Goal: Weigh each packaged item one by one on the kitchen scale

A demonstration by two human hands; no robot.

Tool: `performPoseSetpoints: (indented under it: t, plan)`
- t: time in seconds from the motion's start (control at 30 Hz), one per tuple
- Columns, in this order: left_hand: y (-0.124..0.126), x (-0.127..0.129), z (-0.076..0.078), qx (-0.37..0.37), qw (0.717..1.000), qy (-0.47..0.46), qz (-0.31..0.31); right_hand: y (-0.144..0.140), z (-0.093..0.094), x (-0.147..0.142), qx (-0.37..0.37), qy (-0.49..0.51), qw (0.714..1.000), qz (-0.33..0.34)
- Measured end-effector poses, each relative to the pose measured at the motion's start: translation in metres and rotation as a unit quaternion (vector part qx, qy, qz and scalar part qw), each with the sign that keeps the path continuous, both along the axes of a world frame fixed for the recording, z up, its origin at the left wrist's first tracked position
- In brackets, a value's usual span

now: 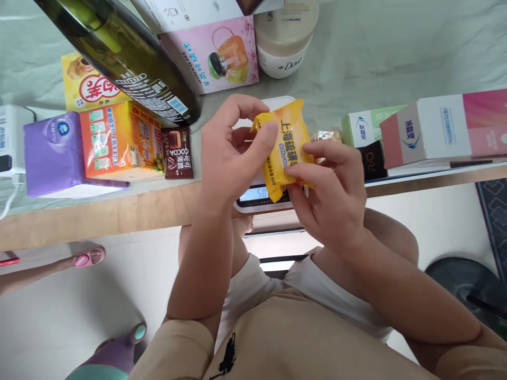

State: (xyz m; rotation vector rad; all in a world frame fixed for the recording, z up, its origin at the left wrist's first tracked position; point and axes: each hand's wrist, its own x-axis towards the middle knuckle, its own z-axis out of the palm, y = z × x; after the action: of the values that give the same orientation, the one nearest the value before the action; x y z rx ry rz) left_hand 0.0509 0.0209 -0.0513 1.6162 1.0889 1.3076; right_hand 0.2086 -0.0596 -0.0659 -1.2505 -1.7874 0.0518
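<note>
Soap [292,138] in yellow film is held over the scale [253,194] at the bench's [158,211] edge, the left hand [233,153] and right hand [336,192] both gripping it. Probably light and firm, perhaps slippery-skinned, it seems best held by its sides.

It looked like a home: a pink slipper [82,259] showed at eight o'clock, and the cloth-covered table [376,53] held a cocoa snack [178,153] at ten, a Dove tub [283,62] at one.
</note>
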Motion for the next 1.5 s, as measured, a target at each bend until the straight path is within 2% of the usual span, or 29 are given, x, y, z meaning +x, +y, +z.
performPoseSetpoints:
  t: [0.1, 0.17, 0.27, 0.4, 0.53, 0.7, 0.8, 0.93, 1.0, 1.13, 1.27, 1.4, 1.5]
  plan:
    - [0.0, 0.006, 0.003, -0.005, 1.0, -0.029, -0.004, -0.006, 0.008, 0.005, -0.019, -0.012, 1.0, -0.003]
    - [0.002, 0.01, 0.001, -0.011, 0.999, -0.044, -0.001, -0.013, 0.012, 0.007, -0.054, -0.014, 0.998, -0.007]
    - [0.007, 0.018, -0.002, -0.012, 0.999, -0.051, 0.002, -0.025, 0.015, 0.008, -0.062, -0.002, 0.998, -0.018]
    - [0.005, 0.035, 0.001, -0.071, 0.997, -0.006, 0.02, -0.037, 0.014, 0.013, -0.033, 0.003, 0.999, 0.01]
    - [0.002, 0.056, 0.007, -0.118, 0.992, 0.045, 0.021, -0.04, 0.013, 0.024, -0.052, -0.002, 0.998, 0.035]
    - [0.004, 0.077, 0.005, -0.117, 0.99, 0.074, 0.007, -0.04, 0.011, 0.035, -0.084, -0.01, 0.996, 0.028]
    - [0.008, 0.081, 0.002, -0.091, 0.988, 0.124, 0.011, -0.041, 0.01, 0.037, -0.098, -0.018, 0.995, 0.022]
    - [0.012, 0.079, 0.001, -0.037, 0.973, 0.223, 0.044, -0.042, 0.009, 0.036, -0.113, -0.006, 0.993, 0.016]
    - [0.014, 0.077, 0.002, -0.033, 0.969, 0.242, 0.049, -0.042, 0.009, 0.035, -0.109, 0.0, 0.994, 0.02]
    - [0.015, 0.071, 0.003, -0.053, 0.973, 0.219, 0.057, -0.04, 0.009, 0.031, -0.095, 0.002, 0.995, 0.028]
    - [0.01, 0.061, 0.012, -0.048, 0.977, 0.199, 0.067, -0.034, 0.012, 0.023, -0.07, 0.008, 0.996, 0.056]
    - [0.006, 0.045, 0.021, -0.042, 0.971, 0.211, 0.1, -0.021, 0.016, 0.011, -0.041, 0.018, 0.996, 0.075]
    - [0.006, 0.027, 0.021, -0.059, 0.965, 0.224, 0.12, -0.008, 0.016, -0.004, -0.02, 0.037, 0.996, 0.077]
